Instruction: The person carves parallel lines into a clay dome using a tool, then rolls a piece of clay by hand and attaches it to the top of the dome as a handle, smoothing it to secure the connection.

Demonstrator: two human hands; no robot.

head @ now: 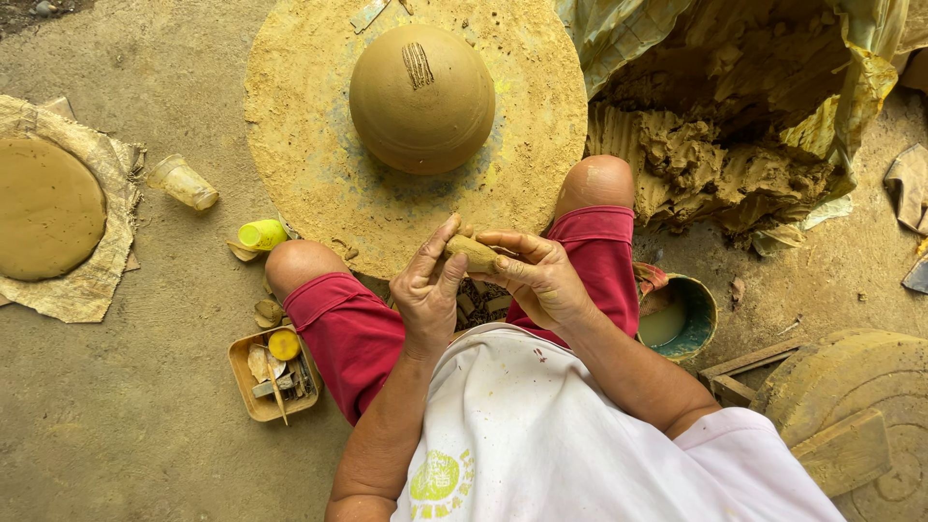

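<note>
Head cam: small clay roll [472, 253] sits between both hands, above the lap, just short of the wheel disc [319, 174]. Left hand [428, 285] pinches one end w/ thumb & fingers; right hand [536, 275] wraps the other. Clay dome [422, 97] centred on disc, wet clay heap [735, 145] to the right.

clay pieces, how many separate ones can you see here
4: a small roll held between the left hand and right hand; a dome on the wheel; a flat disc at left; a heap at upper right. More may be hidden.
</note>
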